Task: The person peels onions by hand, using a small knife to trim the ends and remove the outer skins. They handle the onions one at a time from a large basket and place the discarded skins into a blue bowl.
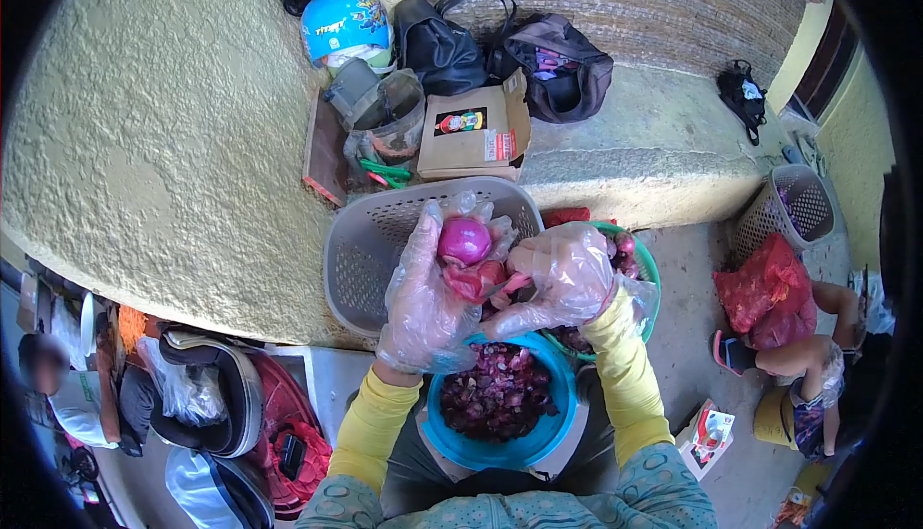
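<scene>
My left hand [423,294], in a clear plastic glove, is closed round a peeled, shiny red onion [464,241]. Loose red onion skin [474,282] hangs just below the onion, between both hands. Close by on the right, my right hand [562,274], gloved the same way, has its fingers curled together; what they grip is hidden, though dark reddish scraps show at the fingertips. Beneath both hands, a blue basin [567,414] holds a heap of onion skins [495,394]. Behind my right hand stands a green basket [646,274] with red onions in it.
A grey perforated basket [351,284] stands under my left hand. On the ledge lie a cardboard box [447,149], bags [553,68] and helmets [346,24]. A red mesh sack [769,284] and a seated person [817,366] are at right; another person [82,399] is far left.
</scene>
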A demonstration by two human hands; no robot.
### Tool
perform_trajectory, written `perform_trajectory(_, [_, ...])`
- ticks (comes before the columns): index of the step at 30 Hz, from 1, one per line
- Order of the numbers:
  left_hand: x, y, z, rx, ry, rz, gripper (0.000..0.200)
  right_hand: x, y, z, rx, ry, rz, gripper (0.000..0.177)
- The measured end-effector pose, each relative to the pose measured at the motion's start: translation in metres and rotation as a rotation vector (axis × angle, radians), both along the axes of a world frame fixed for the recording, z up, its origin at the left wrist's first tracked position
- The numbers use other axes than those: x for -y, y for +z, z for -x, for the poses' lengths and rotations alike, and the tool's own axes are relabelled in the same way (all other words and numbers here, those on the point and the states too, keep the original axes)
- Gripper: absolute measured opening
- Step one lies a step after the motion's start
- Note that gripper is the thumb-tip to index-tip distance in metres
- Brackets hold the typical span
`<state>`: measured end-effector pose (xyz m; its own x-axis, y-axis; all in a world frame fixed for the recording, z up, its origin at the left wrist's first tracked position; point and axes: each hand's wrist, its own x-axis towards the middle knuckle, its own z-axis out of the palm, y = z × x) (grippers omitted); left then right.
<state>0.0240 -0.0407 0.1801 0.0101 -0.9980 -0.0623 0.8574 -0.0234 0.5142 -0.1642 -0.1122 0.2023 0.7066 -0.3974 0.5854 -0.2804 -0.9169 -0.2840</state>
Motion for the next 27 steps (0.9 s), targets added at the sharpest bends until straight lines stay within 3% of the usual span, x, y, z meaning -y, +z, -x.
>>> perform_trajectory(4, [0.000, 0.004, -0.001, 0.012, 0.001, 0.002, 0.047, 0.000, -0.001, 0.005, 0.081, -0.097, -0.153, 0.069])
perform_trajectory(7, [-0.001, 0.008, 0.003, -0.029, 0.012, -0.007, 0.048, 0.007, -0.009, -0.003, 0.227, -0.148, -0.020, 0.072])
perform_trajectory(12, [0.000, -0.004, -0.003, -0.147, -0.072, 0.000, 0.052, 0.010, -0.020, -0.014, 0.207, -0.126, -0.009, 0.074])
perform_trajectory(14, [-0.003, 0.003, -0.001, -0.243, -0.211, 0.054, 0.055, 0.007, -0.024, -0.019, 0.195, -0.165, 0.073, 0.063])
perform_trajectory(15, [-0.002, 0.001, 0.000, -0.243, -0.210, 0.055, 0.055, 0.008, -0.028, -0.019, 0.195, -0.164, 0.073, 0.063])
perform_trajectory(18, [0.000, -0.002, 0.005, -0.242, -0.081, 0.007, 0.058, 0.008, -0.030, -0.017, 0.176, -0.146, 0.050, 0.037])
perform_trajectory(21, [0.000, -0.001, 0.007, -0.314, -0.172, 0.104, 0.057, 0.010, -0.031, -0.014, 0.202, -0.108, -0.066, 0.034])
perform_trajectory(24, [-0.001, -0.019, 0.006, -0.151, -0.086, 0.011, 0.056, 0.004, -0.022, -0.014, 0.173, -0.138, -0.152, 0.033])
perform_trajectory(26, [-0.007, -0.037, 0.005, 0.381, 0.166, 0.254, 0.051, 0.002, -0.022, -0.016, 0.183, -0.094, -0.203, 0.033])
perform_trajectory(27, [-0.004, -0.035, 0.006, 0.380, 0.164, 0.254, 0.051, 0.001, -0.021, -0.016, 0.193, -0.049, -0.253, 0.034])
